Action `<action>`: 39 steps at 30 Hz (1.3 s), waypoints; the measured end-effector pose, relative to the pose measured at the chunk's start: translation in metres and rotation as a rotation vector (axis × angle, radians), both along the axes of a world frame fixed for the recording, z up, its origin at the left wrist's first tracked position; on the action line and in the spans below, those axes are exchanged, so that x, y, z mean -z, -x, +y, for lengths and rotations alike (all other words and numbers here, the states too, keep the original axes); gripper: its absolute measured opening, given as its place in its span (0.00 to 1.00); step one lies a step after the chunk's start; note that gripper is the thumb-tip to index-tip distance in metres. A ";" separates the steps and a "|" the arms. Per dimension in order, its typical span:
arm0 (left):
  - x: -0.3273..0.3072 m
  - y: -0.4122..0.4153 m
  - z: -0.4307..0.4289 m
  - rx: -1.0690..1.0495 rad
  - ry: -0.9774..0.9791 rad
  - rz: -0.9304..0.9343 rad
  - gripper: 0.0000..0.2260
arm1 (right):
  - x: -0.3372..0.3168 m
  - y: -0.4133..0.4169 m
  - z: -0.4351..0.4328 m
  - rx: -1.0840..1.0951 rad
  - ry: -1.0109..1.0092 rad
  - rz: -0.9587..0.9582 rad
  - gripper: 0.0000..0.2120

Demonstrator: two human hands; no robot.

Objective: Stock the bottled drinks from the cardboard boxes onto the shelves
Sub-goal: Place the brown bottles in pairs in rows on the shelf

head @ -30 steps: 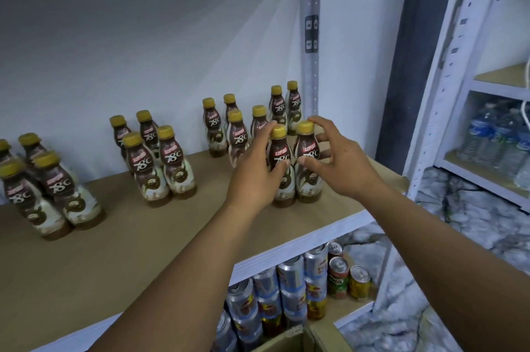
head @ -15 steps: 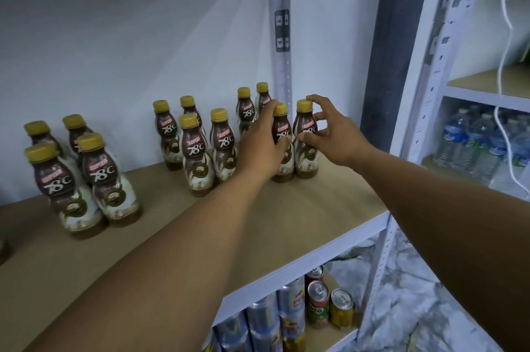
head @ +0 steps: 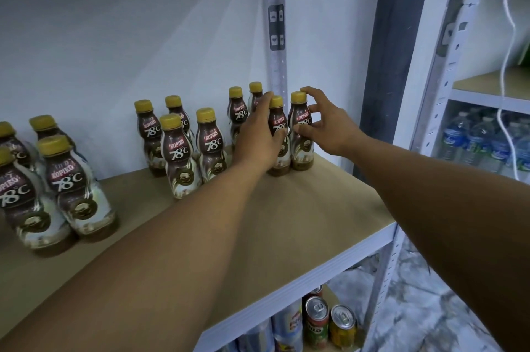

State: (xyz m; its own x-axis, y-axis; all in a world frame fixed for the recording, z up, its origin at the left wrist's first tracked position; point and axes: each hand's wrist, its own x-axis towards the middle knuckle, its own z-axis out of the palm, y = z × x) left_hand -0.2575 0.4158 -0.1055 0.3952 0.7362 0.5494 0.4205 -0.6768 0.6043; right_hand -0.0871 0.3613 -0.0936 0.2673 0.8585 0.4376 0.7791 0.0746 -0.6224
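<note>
left hand [head: 258, 138] wrapped round a Kopiko bottle [head: 278, 118], thumb across the label, bottle upright on the shelf board [head: 286, 222] just in front of the rear post [head: 276, 64]. right hand [head: 327, 125] half open on the second bottle [head: 300, 125], just right of the post, beside the first: index tip on the yellow cap, thumb on the label, other fingers spread clear. two more bottles [head: 238, 113] just left of the post, behind the left hand. group of four [head: 176, 151] further left of the post, another cluster [head: 71, 179] well left. cans [head: 317, 320] below the post, lower shelf. water bottles [head: 481, 142] well right of the post, neighbouring rack
</note>
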 end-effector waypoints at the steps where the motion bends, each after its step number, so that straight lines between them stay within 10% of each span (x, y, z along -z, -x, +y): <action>1: 0.000 -0.001 0.001 0.000 -0.001 -0.002 0.34 | 0.000 -0.001 0.001 -0.002 -0.001 -0.002 0.34; 39: 0.028 0.019 -0.016 -0.023 0.130 -0.061 0.45 | 0.017 0.002 -0.019 0.013 0.056 0.132 0.48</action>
